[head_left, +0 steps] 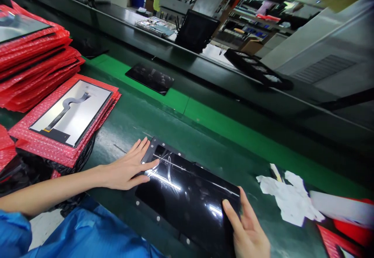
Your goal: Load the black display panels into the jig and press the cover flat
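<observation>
A glossy black screen panel (193, 199) lies tilted across a dark flat plate (148, 212) dotted with white round spots along its edges. My left hand (125, 172) rests at the panel's left end, fingers spread, with fingertips on the panel and the plate's corner. Gripped between thumb and fingers, the panel's right end is in my right hand (248, 227) and looks slightly raised. Clear film wrinkles and light reflections show near the left fingertips.
Left, a display panel (78, 113) with a ribbon cable lies on red bubble-wrap bags, beside a taller stack (37, 63). Another black panel (150, 78) sits on the green strip. Crumpled white paper (288, 197) lies right. Beyond the ledge stands a dark monitor (197, 30).
</observation>
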`<state>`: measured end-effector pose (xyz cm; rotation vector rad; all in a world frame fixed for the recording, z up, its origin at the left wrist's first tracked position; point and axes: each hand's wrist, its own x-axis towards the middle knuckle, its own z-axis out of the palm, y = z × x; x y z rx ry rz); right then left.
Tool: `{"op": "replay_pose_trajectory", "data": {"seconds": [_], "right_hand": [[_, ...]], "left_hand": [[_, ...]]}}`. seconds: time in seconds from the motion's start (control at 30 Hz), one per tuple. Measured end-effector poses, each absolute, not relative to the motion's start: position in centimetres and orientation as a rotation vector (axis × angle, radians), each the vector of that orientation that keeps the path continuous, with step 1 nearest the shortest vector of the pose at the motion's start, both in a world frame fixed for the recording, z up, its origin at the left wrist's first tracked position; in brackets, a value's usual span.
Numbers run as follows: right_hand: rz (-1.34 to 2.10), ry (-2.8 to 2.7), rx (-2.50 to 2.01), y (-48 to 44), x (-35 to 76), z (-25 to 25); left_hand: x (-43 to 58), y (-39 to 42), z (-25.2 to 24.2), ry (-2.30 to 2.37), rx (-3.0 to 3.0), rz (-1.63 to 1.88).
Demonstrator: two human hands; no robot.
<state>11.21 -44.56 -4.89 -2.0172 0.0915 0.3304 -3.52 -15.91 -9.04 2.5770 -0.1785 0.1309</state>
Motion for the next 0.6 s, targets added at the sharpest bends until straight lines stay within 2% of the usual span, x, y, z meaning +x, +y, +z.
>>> {"op": "replay_pose_trajectory", "data": {"seconds": [0.33,0.5,0.6], "right_hand": [[0.358,0.182,-1.981,-45.0,11.8,-5.9],[0.015,-0.326,-2.284,-46.9,12.9,-7.6],[0.021,-0.605,-2.352,-48.3,14.0,-7.7]], "left_hand": [[-3.5,-15.8,-8.1,-0.198,2.725,-0.026],[-3.4,-16.4,-8.3,-0.162,2.834,-0.041],[-3.6,-16.4,-9.5,-0.182,2.877,0.107]]}}
